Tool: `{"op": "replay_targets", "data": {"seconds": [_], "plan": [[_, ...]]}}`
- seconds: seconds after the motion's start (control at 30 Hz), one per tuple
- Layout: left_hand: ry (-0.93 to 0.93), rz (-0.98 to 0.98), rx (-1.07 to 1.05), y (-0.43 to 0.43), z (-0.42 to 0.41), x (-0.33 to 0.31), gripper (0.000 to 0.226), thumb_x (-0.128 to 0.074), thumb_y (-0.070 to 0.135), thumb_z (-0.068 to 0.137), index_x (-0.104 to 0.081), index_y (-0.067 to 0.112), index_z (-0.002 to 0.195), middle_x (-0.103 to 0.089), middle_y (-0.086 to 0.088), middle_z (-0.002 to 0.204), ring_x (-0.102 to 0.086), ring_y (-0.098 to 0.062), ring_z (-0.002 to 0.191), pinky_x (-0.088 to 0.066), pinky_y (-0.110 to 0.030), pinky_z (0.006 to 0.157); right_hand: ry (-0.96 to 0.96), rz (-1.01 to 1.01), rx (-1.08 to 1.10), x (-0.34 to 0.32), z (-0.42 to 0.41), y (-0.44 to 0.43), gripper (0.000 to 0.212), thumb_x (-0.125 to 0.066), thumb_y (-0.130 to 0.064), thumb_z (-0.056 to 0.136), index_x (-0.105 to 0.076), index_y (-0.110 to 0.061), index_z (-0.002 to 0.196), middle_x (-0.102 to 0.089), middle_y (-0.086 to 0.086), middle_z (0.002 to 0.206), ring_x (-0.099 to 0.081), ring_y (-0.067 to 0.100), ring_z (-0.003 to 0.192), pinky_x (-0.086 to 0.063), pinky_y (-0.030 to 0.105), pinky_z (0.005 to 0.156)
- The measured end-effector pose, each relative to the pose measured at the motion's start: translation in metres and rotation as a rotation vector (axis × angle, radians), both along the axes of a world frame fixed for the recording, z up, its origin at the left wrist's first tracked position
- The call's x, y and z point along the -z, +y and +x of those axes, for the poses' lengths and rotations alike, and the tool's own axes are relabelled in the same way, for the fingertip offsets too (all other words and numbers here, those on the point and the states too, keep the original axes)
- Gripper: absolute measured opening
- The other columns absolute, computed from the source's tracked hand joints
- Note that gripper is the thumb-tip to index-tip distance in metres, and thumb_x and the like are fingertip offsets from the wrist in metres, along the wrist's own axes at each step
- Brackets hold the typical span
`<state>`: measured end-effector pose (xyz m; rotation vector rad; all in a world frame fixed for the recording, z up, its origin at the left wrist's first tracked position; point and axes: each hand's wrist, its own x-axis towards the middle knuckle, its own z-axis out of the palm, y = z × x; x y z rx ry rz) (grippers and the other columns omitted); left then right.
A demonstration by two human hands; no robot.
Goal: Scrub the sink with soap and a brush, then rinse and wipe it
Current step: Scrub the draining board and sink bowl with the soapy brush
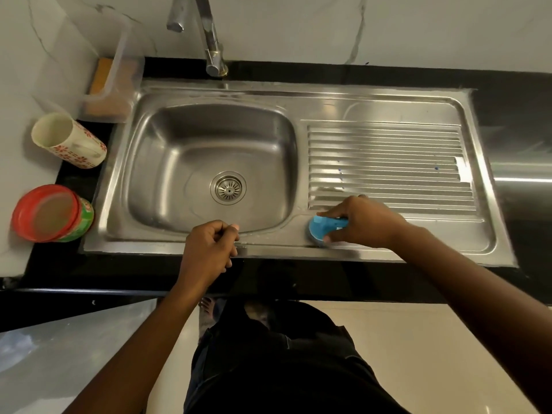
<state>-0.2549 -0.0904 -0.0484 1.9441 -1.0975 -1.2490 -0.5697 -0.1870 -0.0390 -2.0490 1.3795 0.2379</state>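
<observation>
A stainless steel sink (143, 162) with a round drain (228, 187) and a ribbed drainboard (385, 162) on its right is set in a black counter. My right hand (363, 221) grips a blue round brush (321, 230) and presses it on the sink's front rim, between basin and drainboard. My left hand (209, 246) is curled into a fist with nothing in it and rests on the front rim of the sink, just left of the brush.
A chrome tap (209, 34) rises behind the basin. At the left stand a clear plastic box (116, 85) holding an orange sponge, a floral cup (70, 140) and a red-lidded jar (50, 213). White marble wall behind; black counter (519, 115) to the right.
</observation>
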Motion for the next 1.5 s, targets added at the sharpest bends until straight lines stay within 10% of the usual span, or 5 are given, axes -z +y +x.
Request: {"op": "replay_targets", "data": {"seconds": [0.77,1.0,1.33,1.5], "plan": [[0.042,-0.001,0.245,-0.032,-0.013,0.0,0.031,-0.063,0.029,0.105,-0.072,0.011,0.082,-0.072,-0.009,0.065,-0.064,-0.018,0.052,-0.052,-0.029,0.053,-0.143,-0.027,0.402,0.013,0.039,0.031,0.047,-0.085,-0.049,0.081,-0.075,-0.031,0.124,-0.077,-0.005,0.108,-0.07,0.013,0.091,-0.058,0.036,0.088],[0.071,-0.01,0.299,-0.04,-0.018,0.0,0.029,-0.063,0.028,0.105,-0.072,0.011,0.084,-0.073,-0.009,0.067,-0.066,-0.021,0.055,-0.053,-0.031,0.055,0.046,-0.051,0.489,-0.002,-0.044,0.05,0.042,-0.085,-0.054,0.077,-0.079,-0.034,0.113,-0.06,-0.018,0.071,-0.055,-0.002,0.065,-0.037,0.019,0.057],[0.07,-0.011,0.306,-0.041,-0.05,0.003,0.027,-0.064,0.028,0.105,-0.073,0.012,0.084,-0.073,-0.009,0.068,-0.067,-0.02,0.055,-0.052,-0.031,0.053,-0.08,-0.04,0.453,0.011,-0.015,0.048,0.062,-0.08,-0.063,0.076,-0.072,-0.031,0.128,-0.076,-0.006,0.112,-0.07,0.013,0.095,-0.06,0.041,0.088],[0.072,-0.018,0.253,-0.044,-0.07,0.0,0.029,-0.063,0.027,0.105,-0.073,0.009,0.084,-0.073,-0.01,0.069,-0.066,-0.02,0.055,-0.052,-0.032,0.051,0.042,-0.022,0.454,0.001,-0.082,0.052,0.06,-0.081,-0.062,0.078,-0.072,-0.033,0.13,-0.075,-0.008,0.106,-0.064,0.006,0.082,-0.05,0.026,0.071]]}}
